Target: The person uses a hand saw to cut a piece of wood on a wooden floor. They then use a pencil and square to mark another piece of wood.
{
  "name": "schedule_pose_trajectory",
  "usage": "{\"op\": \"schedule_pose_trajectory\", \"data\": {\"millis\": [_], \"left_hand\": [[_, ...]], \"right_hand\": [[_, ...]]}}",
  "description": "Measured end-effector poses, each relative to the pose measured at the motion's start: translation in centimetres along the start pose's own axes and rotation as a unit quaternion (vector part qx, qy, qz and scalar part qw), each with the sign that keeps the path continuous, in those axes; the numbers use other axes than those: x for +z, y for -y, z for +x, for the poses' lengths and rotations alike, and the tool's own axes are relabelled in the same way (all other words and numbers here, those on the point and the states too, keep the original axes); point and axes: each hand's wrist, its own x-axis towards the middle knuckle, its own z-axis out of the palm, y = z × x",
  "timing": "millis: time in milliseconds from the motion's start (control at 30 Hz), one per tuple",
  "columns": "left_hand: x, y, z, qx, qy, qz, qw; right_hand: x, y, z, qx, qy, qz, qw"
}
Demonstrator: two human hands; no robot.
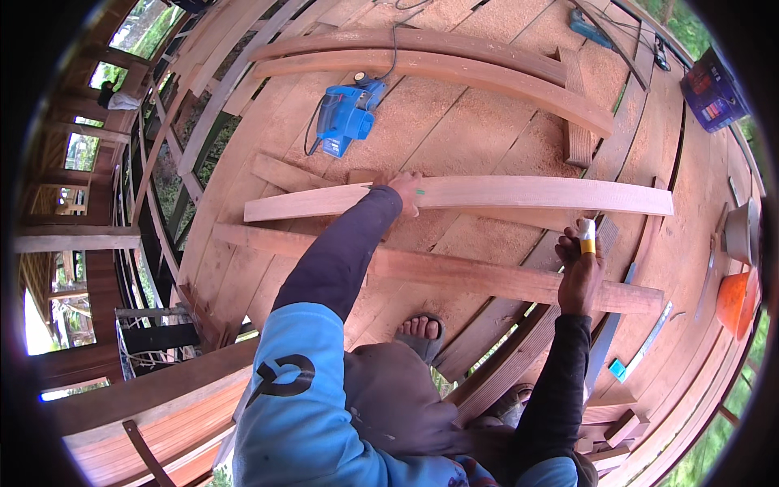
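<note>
A pale, freshly planed wooden board (527,193) lies across the middle, with a small green mark near its centre. My left hand (403,191) grips it just left of that mark, fingers over the far edge and thumb on the near face. Below the board's right end, my right hand (578,272) is closed around a small white-and-yellow cylinder (587,237), whose exact kind I cannot make out. That hand is over a darker, rougher beam (487,274), which runs nearer to me. Beyond the pale board stands a blue electric planer (345,118) with its cord.
Two reddish beams (454,66) lie at the far side. Shavings cover the plank floor. A drill (588,28) and purple bucket (714,91) sit far right; a grey bowl (740,233), orange bowl-shaped item (737,302) and square (645,345) are nearer. Gaps open at left.
</note>
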Motion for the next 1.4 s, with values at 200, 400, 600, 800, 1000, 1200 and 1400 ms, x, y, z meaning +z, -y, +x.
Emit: {"op": "schedule_pose_trajectory", "data": {"millis": [200,400,600,800,1000,1200,1400], "left_hand": [[0.8,1.1,0.3,0.004,-0.035,0.05,0.998],[-3.0,-1.1,0.1,0.037,-0.085,0.084,0.992],[-2.7,2.5,1.7,-0.04,-0.111,0.093,0.989],[-5.9,-3.5,1.1,0.123,-0.16,-0.111,0.973],[-8.4,-21.0,-3.5,0.24,0.023,-0.42,0.875],[-7.3,-33.8,-6.7,0.438,-0.058,-0.466,0.767],[-6.4,-39.1,-7.8,0.404,0.059,-0.524,0.747]], "right_hand": [[1.9,2.9,0.9,-0.053,0.103,-0.094,0.989],[-2.4,9.6,3.2,-0.113,0.204,-0.345,0.909],[-9.4,11.1,1.4,-0.147,0.227,-0.551,0.79],[-17.6,10.0,-1.5,-0.055,0.069,-0.449,0.889],[-14.0,4.4,-5.3,0.02,0.209,-0.191,0.959],[-10.6,2.2,-5.2,-0.065,0.136,-0.047,0.987],[-11.5,3.5,-4.7,-0.095,0.028,-0.02,0.995]]}}
